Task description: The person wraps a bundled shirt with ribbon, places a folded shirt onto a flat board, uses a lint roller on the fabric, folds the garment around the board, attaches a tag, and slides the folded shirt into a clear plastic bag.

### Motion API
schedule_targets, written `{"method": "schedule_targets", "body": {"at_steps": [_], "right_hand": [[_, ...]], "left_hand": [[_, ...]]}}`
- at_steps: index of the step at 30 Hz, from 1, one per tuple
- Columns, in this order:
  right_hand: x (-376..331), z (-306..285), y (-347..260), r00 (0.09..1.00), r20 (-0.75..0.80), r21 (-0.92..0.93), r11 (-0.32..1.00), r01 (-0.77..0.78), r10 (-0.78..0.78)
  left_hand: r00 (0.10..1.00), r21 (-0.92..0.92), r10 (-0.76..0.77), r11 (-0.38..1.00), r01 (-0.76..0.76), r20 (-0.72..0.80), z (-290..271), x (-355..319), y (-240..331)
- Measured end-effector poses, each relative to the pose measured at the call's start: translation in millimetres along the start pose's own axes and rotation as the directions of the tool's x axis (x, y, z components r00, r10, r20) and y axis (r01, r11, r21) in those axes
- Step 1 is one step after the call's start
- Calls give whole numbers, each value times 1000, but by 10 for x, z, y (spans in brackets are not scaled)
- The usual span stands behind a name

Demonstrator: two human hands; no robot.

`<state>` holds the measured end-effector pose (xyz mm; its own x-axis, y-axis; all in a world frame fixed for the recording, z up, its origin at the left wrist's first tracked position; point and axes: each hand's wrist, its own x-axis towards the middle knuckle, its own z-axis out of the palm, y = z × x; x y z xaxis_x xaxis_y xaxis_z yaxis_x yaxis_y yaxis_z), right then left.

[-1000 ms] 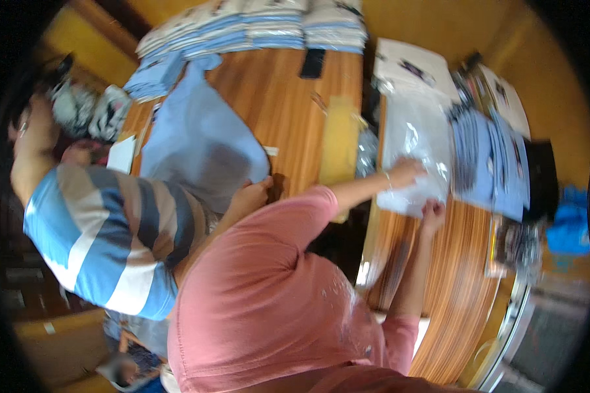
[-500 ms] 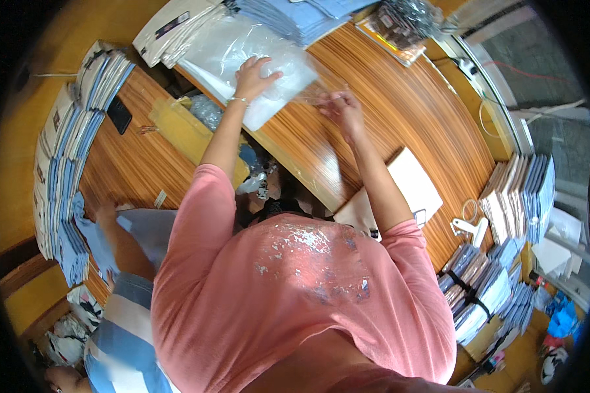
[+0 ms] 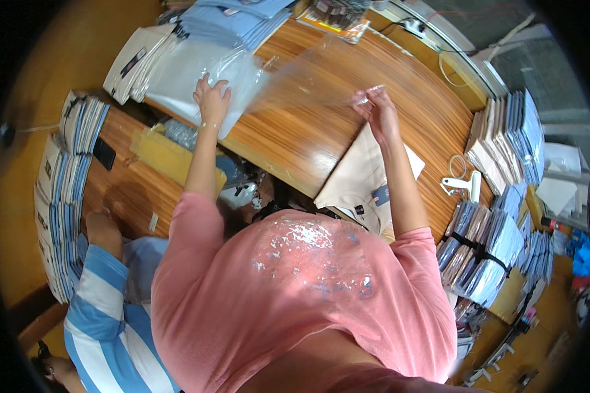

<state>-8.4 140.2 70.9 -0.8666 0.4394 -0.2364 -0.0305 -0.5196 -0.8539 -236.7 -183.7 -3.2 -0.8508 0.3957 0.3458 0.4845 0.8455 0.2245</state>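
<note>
A clear plastic bag stretches over the wooden table, its corner pinched in my right hand. The sheet is so see-through that its far edge is hard to make out. On the left, my left hand rests with fingers apart on a pile of clear plastic bags. Below my right forearm lies a folded beige shirt with a dark blue tag, and a white sheet shows partly behind the forearm.
Stacks of folded beige shirts and blue shirts stand at the back left. A white tape dispenser and bundled bagged shirts are at right. Another person in a striped top sits left, by a phone.
My right hand has moved right, drawing the clear bag away from the pile. My left hand stays on the pile. The view has shifted, and more of the beige shirt shows.
</note>
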Motion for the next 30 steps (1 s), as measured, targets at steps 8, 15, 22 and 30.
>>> {"method": "schedule_targets", "body": {"at_steps": [8, 15, 22, 30], "right_hand": [[-391, -798, -436, 999, 31, 54, 999, 7, -8], [-680, -1127, -802, 964, -25, 413, 876, 251, -264], [-740, -635, 16, 972, 119, 425, 874, -235, 204], [-639, -1421, -473, 950, -280, -162, 982, 98, -141]], "left_hand": [[699, -684, 694, 595, -422, 173, -167, 224, 2094], [372, -904, 851, 422, -64, 371, -159, 448, 2981], [842, -956, 519, -140, 256, 149, -68, 313, 3610], [544, -760, 542, 546, 352, 641, 9, 403, 3129]]}}
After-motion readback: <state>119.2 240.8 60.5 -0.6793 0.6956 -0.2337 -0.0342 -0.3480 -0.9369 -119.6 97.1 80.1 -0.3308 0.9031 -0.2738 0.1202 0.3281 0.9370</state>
